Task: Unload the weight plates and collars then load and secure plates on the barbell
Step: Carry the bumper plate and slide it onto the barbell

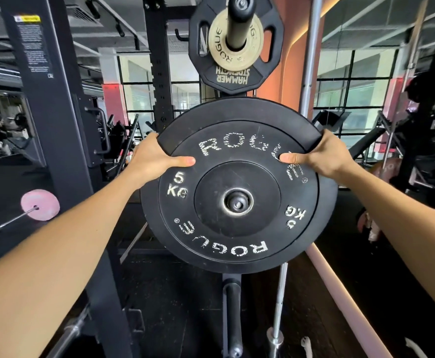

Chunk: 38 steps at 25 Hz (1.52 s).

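At the centre of the frame, a black 5 kg plate (237, 187) sat on a storage peg. The left hand (154, 158) and right hand (322, 156) gripped its upper edges, thumbs across the face, fingers curled behind the rim. Above it, a gold plate (224, 47) hung over a black plate (270, 65).

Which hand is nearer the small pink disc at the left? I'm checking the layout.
Left. The left hand grips the black 5 kg Rogue bumper plate on its left rim, on the small pink disc's side; the right hand grips the plate's far rim.
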Each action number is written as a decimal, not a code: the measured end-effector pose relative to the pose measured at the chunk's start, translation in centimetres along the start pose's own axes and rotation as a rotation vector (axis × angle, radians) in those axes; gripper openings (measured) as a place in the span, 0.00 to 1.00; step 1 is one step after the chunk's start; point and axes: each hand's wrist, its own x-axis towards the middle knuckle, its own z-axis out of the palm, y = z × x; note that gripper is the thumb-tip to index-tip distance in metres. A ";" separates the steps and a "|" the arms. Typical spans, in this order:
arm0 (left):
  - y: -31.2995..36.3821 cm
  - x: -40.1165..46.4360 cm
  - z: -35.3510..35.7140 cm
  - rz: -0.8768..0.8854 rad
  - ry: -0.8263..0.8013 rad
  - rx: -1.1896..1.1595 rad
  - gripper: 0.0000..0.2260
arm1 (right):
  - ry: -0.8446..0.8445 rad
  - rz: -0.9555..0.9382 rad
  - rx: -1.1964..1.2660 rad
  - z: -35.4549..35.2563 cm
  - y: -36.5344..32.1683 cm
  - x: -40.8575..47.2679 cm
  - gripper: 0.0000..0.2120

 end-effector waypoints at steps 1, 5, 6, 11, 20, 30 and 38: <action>0.4 -0.7 -0.4 -0.003 -0.005 0.012 0.33 | 0.000 0.003 0.019 -0.3 -0.3 -0.8 0.45; 1.2 -3.9 -2.1 -0.055 0.007 0.004 0.36 | -0.007 0.017 0.042 -0.8 -2.4 -3.7 0.34; 1.2 -5.0 -2.9 -0.078 0.012 0.003 0.35 | -0.022 0.007 0.041 -0.5 -3.2 -4.6 0.32; 2.6 -10.9 -11.0 -0.141 0.058 0.034 0.23 | -0.068 -0.043 0.015 2.2 -9.2 -8.1 0.38; 2.3 -23.2 -31.0 -0.277 0.258 0.152 0.28 | -0.270 -0.244 0.026 13.0 -22.4 -16.9 0.37; -4.6 -28.2 -45.2 -0.424 0.406 0.172 0.34 | -0.393 -0.382 0.001 26.2 -33.1 -20.3 0.38; -16.0 -25.2 -54.5 -0.435 0.330 0.114 0.28 | -0.413 -0.344 -0.104 38.7 -38.5 -20.8 0.38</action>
